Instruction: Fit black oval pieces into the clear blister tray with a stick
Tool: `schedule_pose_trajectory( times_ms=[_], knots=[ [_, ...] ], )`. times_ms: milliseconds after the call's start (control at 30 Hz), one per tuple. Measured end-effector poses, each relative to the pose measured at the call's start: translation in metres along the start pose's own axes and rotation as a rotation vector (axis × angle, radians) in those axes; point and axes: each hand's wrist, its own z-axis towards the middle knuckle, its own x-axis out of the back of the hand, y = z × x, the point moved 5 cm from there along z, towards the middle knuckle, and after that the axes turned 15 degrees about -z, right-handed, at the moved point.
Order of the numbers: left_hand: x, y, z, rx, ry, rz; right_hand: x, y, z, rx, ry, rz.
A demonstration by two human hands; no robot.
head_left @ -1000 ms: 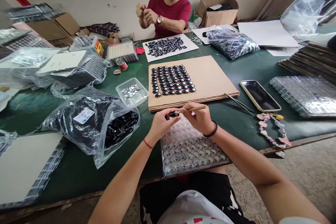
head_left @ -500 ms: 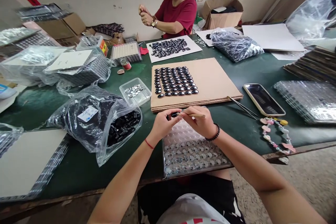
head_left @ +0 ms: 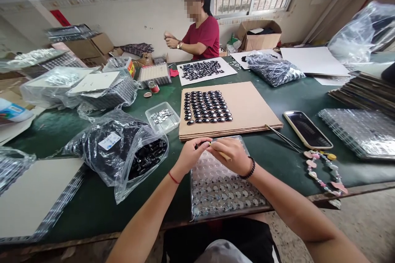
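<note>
the right hand (head_left: 232, 154) pinches a stick (head_left: 226, 157), swung from three to four o'clock; the left hand (head_left: 187, 157) pinches a black piece (head_left: 203, 143), still being worked.

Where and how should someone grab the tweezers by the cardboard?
Probably pinch the tweezers mid-length, across both prongs, from the near side. One end rests on the cardboard stack, so the middle seems raised off the table; the phone crowds the far side.

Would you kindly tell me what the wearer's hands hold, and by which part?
The left hand holds a small black piece, exactly where is hidden; the right hand grips a thin stick near its tip.
</note>
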Motion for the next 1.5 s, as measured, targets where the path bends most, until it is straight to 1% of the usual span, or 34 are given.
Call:
schedule_pose_trajectory(
  times_ms=[67,133,200,267,333,400,433,500,567,600,667,733,800,900,967,1000,1067,1133,1167,1233,1300,1400,1500],
  knots=[
    [-0.002,0.003,-0.002,-0.025,0.012,-0.008,0.0,0.003,-0.001,-0.05,0.003,0.082],
    [-0.003,0.004,-0.004,-0.037,0.028,-0.037,-0.004,0.011,-0.002,-0.168,-0.016,0.215],
    [-0.003,0.002,-0.005,-0.03,0.049,-0.083,-0.012,0.022,-0.003,-0.357,-0.052,0.431],
    [-0.003,-0.001,-0.006,-0.019,0.071,-0.126,-0.023,0.033,-0.006,-0.562,-0.101,0.724],
    [-0.001,-0.004,-0.005,-0.023,0.094,-0.144,-0.034,0.04,-0.007,-0.726,-0.143,1.005],
    [0.001,-0.007,-0.004,-0.026,0.125,-0.148,-0.039,0.044,-0.007,-0.815,-0.147,1.16],
    [0.003,-0.008,-0.003,-0.021,0.135,-0.152,-0.039,0.046,-0.006,-0.823,-0.131,1.17],
    [0.002,-0.01,-0.002,0.007,0.117,-0.176,-0.035,0.049,-0.005,-0.79,-0.089,1.062],
    [-0.003,-0.01,-0.002,0.041,0.054,-0.227,-0.03,0.049,-0.004,-0.72,-0.072,0.868],
    [-0.006,-0.01,-0.003,0.053,0.022,-0.256,-0.029,0.047,-0.003,-0.678,-0.093,0.78],
    [-0.01,-0.008,-0.005,0.063,-0.005,-0.305,-0.03,0.041,-0.002,-0.591,-0.179,0.674],
    [-0.012,-0.008,-0.006,0.069,0.006,-0.337,-0.034,0.035,-0.002,-0.516,-0.284,0.652],
    [-0.012,-0.008,-0.007,0.079,0.022,-0.368,-0.037,0.031,-0.002,-0.482,-0.337,0.663],
    [-0.013,-0.009,-0.006,0.094,0.011,-0.429,-0.039,0.031,-0.002,-0.467,-0.335,0.698],
    [-0.013,-0.009,-0.005,0.123,0.004,-0.513,-0.038,0.037,0.0,-0.467,-0.308,0.718],
    [-0.012,-0.01,-0.005,0.152,0.017,-0.583,-0.036,0.045,0.001,-0.481,-0.276,0.708],
    [-0.008,-0.012,-0.004,0.242,0.089,-0.782,-0.029,0.071,0.002,-0.558,-0.171,0.612],
    [-0.003,-0.013,-0.005,0.335,0.174,-0.99,-0.019,0.105,-0.001,-0.675,-0.054,0.394],
    [-0.001,-0.012,-0.005,0.362,0.201,-1.069,-0.014,0.122,-0.004,-0.715,-0.023,0.254],
    [0.004,-0.01,-0.004,0.374,0.212,-1.152,-0.01,0.15,-0.008,-0.707,-0.04,0.004],
    [0.006,-0.01,-0.002,0.359,0.211,-1.168,-0.011,0.171,-0.013,-0.678,-0.095,-0.121],
    [0.005,-0.014,0.0,0.372,0.195,-1.169,-0.019,0.192,-0.023,-0.697,-0.155,-0.147],
    [0.002,-0.019,0.001,0.383,0.174,-1.157,-0.029,0.2,-0.029,-0.705,-0.236,-0.164]
  ],
)
